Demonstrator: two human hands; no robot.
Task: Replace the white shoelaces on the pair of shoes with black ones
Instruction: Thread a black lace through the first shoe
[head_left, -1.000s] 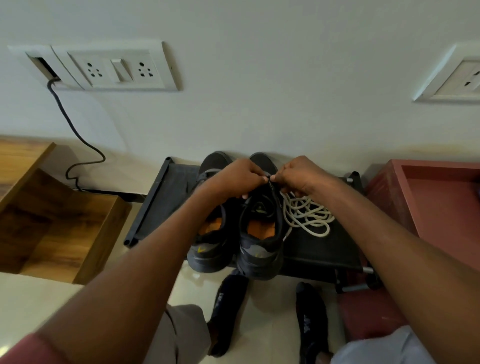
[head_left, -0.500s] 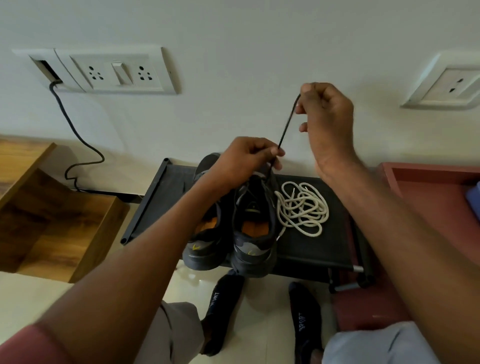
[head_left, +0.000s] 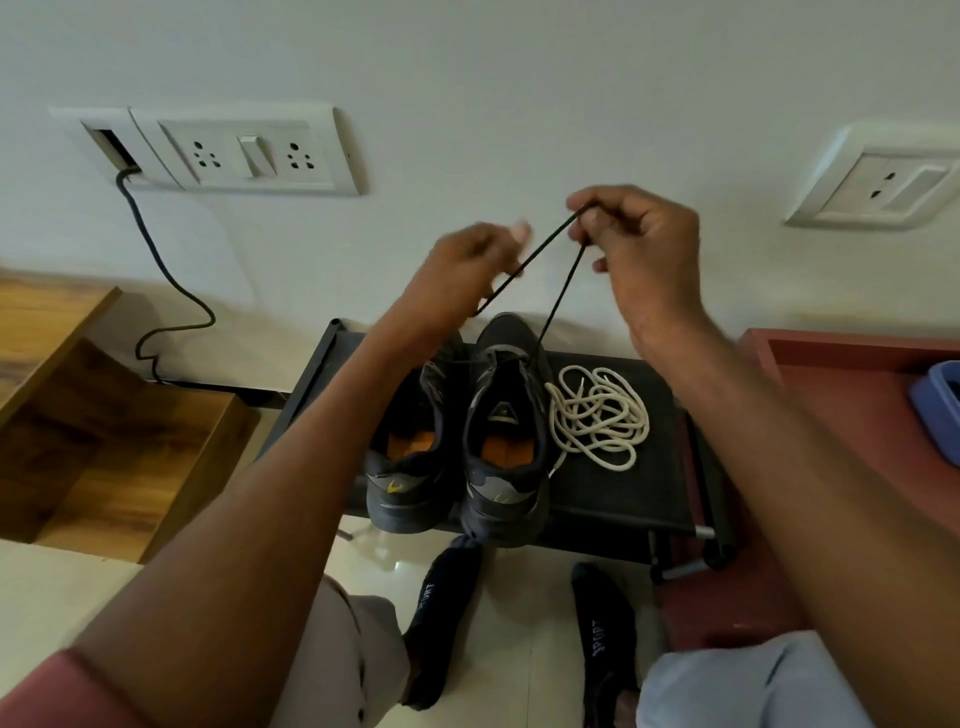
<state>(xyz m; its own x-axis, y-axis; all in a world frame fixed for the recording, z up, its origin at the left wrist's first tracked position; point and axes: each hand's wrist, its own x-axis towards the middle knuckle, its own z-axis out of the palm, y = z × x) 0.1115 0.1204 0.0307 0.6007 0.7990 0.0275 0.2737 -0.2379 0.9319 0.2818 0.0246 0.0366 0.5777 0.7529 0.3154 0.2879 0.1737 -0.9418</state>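
Right hand up high by the wall, pinching the black lace between thumb and fingers. Left hand up too, a bit lower and blurry, fingers curled with the black lace running through them; cannot tell how tight. Two black lines going down from the right hand: one to the left hand, one to the front of the right shoe. Left shoe touching the right shoe, side by side, both on the black rack, orange insides showing. White laces in a loose pile on the rack, just beside the right shoe. Feet in black socks on the pale floor, below the rack. Red box off to the right, wooden shelf off to the left.
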